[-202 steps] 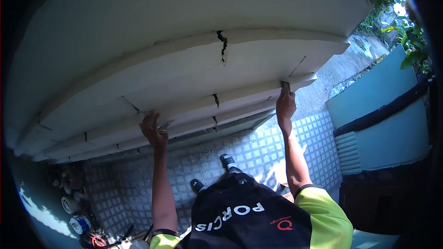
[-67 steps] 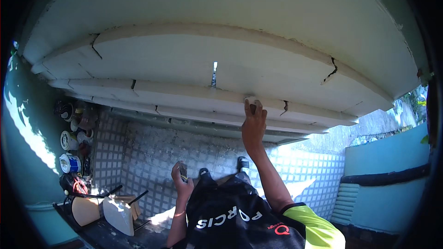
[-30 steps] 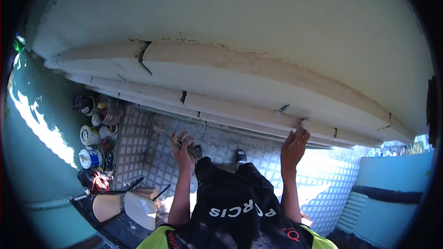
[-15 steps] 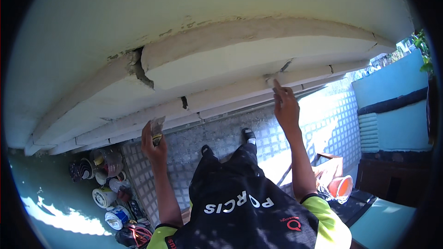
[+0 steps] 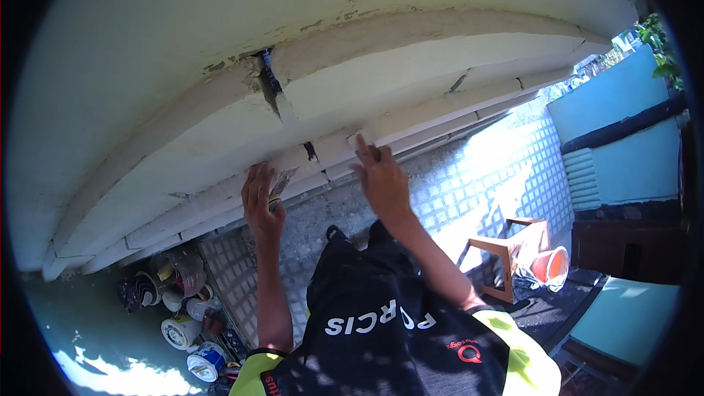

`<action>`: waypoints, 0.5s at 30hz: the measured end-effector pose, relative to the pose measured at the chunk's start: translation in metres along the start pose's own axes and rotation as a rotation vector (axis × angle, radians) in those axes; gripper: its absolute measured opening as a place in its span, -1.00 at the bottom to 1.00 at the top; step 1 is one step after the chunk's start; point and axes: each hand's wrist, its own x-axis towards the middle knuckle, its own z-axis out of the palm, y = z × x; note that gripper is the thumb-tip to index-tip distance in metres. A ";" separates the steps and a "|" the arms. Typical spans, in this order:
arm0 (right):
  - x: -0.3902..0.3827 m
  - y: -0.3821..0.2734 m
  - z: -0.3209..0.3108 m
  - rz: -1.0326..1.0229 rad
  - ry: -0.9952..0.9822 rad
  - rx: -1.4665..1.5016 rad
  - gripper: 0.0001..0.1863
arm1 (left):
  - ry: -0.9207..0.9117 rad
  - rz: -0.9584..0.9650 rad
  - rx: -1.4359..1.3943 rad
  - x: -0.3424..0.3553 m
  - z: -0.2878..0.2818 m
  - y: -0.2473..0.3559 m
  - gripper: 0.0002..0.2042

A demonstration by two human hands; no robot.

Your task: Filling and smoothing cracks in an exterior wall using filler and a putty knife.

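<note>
My left hand (image 5: 262, 209) is closed on a putty knife with a metal blade (image 5: 284, 180) and yellow handle, its fingertips at the lower pale ledge (image 5: 242, 183) left of a dark crack (image 5: 311, 152). My right hand (image 5: 385, 187) is closed on a small object I cannot make out clearly, against the same ledge just right of that crack. Above, a wider crack (image 5: 268, 77) with chipped edges cuts the upper curved ledge (image 5: 418, 29). More thin cracks run across the ledges to the right.
Paint buckets (image 5: 178, 331) cluster by the green wall (image 5: 92, 330) at lower left. A wooden stool (image 5: 495, 264) and an orange bucket (image 5: 550, 268) stand at lower right near a black table top (image 5: 576, 297). Tiled ground (image 5: 469, 191) lies below. A light blue wall (image 5: 616, 161) and plants are at right.
My view has swung about. Since half a second ago, my right hand has moved left and down along the ledge toward the crack; my left hand has risen to the ledge.
</note>
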 end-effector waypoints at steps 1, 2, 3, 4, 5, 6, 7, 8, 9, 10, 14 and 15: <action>-0.003 -0.015 0.005 0.039 0.012 0.021 -0.44 | 0.006 0.003 -0.008 0.000 -0.001 -0.002 -0.35; -0.002 -0.013 0.003 0.037 0.016 0.014 -0.44 | 0.006 0.014 0.004 -0.002 -0.002 -0.005 -0.35; 0.000 -0.008 0.001 0.032 -0.008 -0.051 -0.45 | 0.006 0.024 0.016 -0.004 -0.003 -0.007 -0.34; 0.003 0.000 -0.001 0.027 -0.033 -0.115 -0.46 | 0.011 0.024 0.009 -0.003 -0.001 -0.009 -0.34; 0.005 0.014 -0.004 0.007 0.039 -0.166 -0.49 | 0.011 0.031 0.006 -0.006 -0.001 -0.012 -0.33; 0.010 0.034 -0.009 -0.016 0.113 -0.215 -0.51 | 0.014 0.039 0.005 -0.006 -0.002 -0.014 -0.33; 0.017 0.053 -0.013 0.040 0.205 -0.251 -0.55 | 0.021 0.038 0.007 -0.007 -0.003 -0.017 -0.33; 0.025 0.068 -0.022 0.142 0.210 -0.243 -0.57 | 0.017 0.044 -0.003 -0.008 0.000 -0.021 -0.32; 0.032 0.082 -0.025 0.169 0.251 -0.165 -0.59 | 0.010 0.052 -0.015 -0.007 0.001 -0.021 -0.32; 0.031 0.085 -0.016 0.170 0.268 -0.159 -0.59 | 0.015 0.051 -0.015 -0.006 0.002 -0.020 -0.32; 0.016 0.013 0.015 0.048 0.157 0.000 -0.55 | 0.051 0.037 -0.055 -0.002 0.007 -0.012 -0.34; 0.011 -0.008 0.013 0.011 0.086 0.014 -0.52 | 0.053 0.029 -0.062 -0.002 0.006 -0.011 -0.34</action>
